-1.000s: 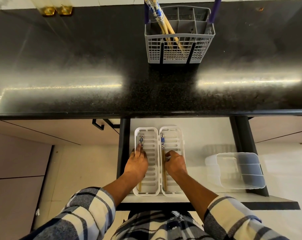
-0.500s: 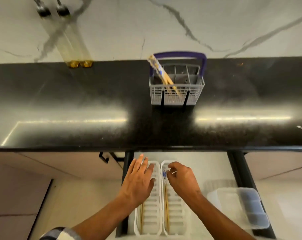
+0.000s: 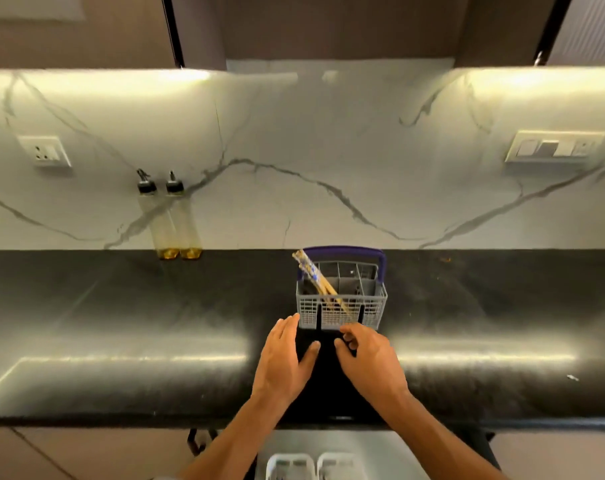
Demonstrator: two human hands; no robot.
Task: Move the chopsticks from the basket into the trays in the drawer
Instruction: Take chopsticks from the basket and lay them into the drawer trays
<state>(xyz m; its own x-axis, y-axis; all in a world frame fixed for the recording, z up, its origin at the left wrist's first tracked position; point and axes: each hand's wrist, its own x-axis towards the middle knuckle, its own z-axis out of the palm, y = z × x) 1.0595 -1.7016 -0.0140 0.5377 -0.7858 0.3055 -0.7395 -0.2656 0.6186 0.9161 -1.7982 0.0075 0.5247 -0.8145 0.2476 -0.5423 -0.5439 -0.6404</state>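
Observation:
A grey mesh basket point(image 3: 341, 311) with a purple handle stands on the black counter. Several wooden chopsticks point(image 3: 315, 278) with blue-and-white tops lean to the left in its left compartment. My left hand point(image 3: 283, 358) hovers just in front of the basket's left corner, fingers straight, holding nothing. My right hand point(image 3: 370, 358) is in front of the basket's right half, fingers loosely curled and empty. Only the far ends of the two white trays point(image 3: 313, 465) in the drawer show at the bottom edge.
Two tall clear oil bottles point(image 3: 172, 223) stand at the back left against the marble wall. The black counter point(image 3: 121, 323) stretches left and right of the basket. A socket point(image 3: 46, 151) and a switch plate point(image 3: 555, 146) are on the wall.
Both hands rose from the trays in the drawer to the counter, just in front of the basket. The view tilted upward, so the drawer has nearly dropped out of sight.

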